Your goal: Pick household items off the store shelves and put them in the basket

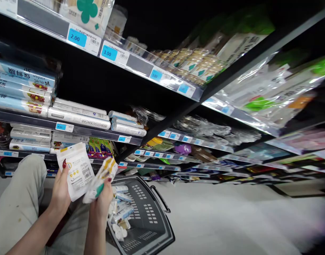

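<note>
White rectangular pouch [79, 175] rests in left fingers [63, 177].

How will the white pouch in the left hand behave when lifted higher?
The white pouch is probably semi-stiff, as its printed face shows no obvious sag. It seems light for its size: the left hand appears to hold it along one side.

Light-blue rolls [21, 86] noted stacked on a shelf [32, 121], above and left of the left hand [60, 189]; white rolls [80, 117] adjoin them. Price tag [76, 37] higher up reads 2.00. Above and right of the right hand [102, 198]: small containers [201, 67] in rows, a purple item [183, 149], blurred bagged goods [284, 94]. Grey floor [218, 212] to its right.
</note>
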Motion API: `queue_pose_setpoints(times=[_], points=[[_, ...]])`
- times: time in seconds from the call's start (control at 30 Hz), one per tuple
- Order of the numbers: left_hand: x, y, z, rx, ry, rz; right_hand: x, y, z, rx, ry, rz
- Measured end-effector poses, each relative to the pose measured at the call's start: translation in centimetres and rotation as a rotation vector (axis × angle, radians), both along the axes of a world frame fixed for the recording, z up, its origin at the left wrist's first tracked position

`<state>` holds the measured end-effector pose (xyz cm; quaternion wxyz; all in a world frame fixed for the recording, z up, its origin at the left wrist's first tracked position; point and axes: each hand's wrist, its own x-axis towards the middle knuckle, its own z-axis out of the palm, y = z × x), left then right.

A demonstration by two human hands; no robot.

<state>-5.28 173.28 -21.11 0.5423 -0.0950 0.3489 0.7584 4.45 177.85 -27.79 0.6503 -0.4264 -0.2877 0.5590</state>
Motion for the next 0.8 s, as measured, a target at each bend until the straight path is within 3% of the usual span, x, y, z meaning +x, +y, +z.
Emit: queue_pose_setpoints(times=[0.17,0.3,0.37,0.53,0.67,0.8], points=[[-3.3,0.1,0.3,-0.014,0.093,0.047,1.8,-0.7,0.5,0.067,0.425,0.291],[-5.5,0.0,-0.1,-0.012,0.177,0.085,1.7,-1.8,0.2,0.212,0.996,0.503],[-6.1,0.0,-0.4,-0.008,0.202,0.094,1.2,-2.0,-0.3,0.295,1.153,0.608],[-6.4,-0.2,-0.6,0.009,0.208,0.070,0.1,-1.9,-0.7,0.393,1.206,0.652],[-6.4,-0.2,-0.7,-0.008,0.189,0.056,-0.1,-2.0,-0.3,0.381,1.058,0.600],[-6.4,-0.1,-0.8,-0.005,0.203,0.062,0.0,-2.1,-0.1,0.347,1.095,0.590]])
